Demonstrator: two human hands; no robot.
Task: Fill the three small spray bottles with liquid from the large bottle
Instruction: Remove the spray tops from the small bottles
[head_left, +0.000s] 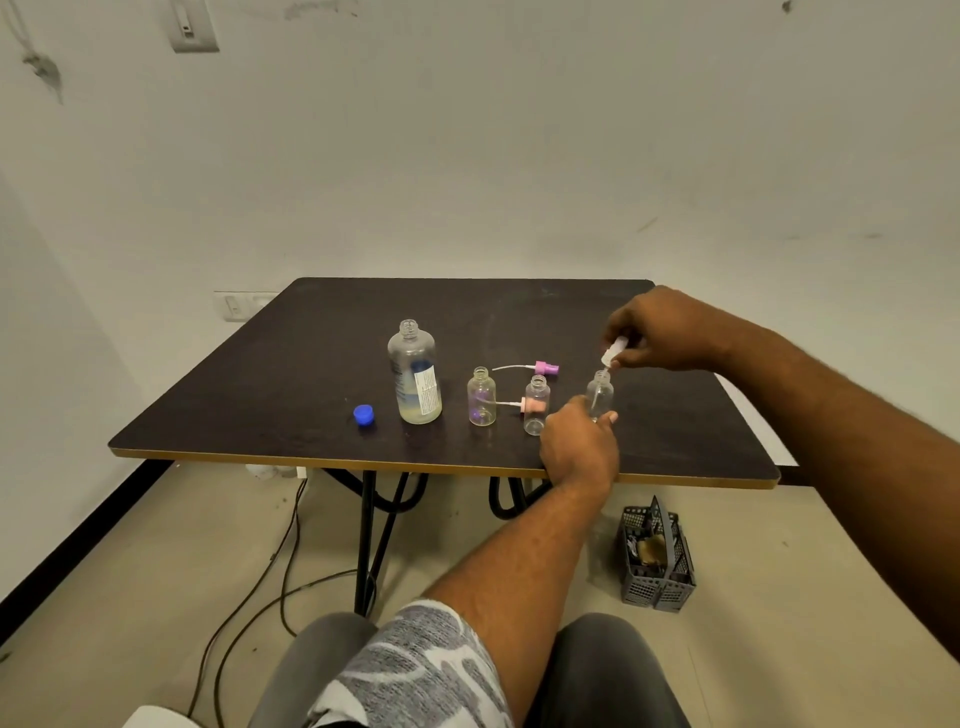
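Left of centre on the table (311, 364): blue cap (363, 414), then the uncapped large bottle (414, 374), upright, liquid low. Centre: two open small spray bottles (481, 397) upright, with the pink spray head (530, 404) and purple spray head (545, 368) lying beside them. Right of centre: left hand (579, 441) grasps the third small bottle (600, 395); right hand (660, 332) pinches the white spray head (615, 349) over its neck.
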